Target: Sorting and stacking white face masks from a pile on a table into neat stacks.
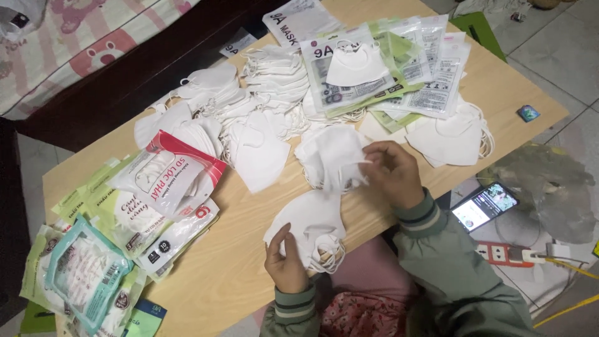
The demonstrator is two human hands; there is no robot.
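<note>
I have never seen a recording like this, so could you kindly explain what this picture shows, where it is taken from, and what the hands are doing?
There is no machine here: a person works with two bare hands, and the one picture comes from a camera worn on their head, looking down.

The left hand holds a small bunch of white masks at the near edge of a wooden table. The right hand pinches one mask on a stack in the middle.

More loose white masks lie in piles further back. Packets, mostly clear and green, sit at the far side, and more packets, one of them red and white, lie at the left.

Off the table on the right, a phone with a lit screen and a power strip lie on the floor.
</note>
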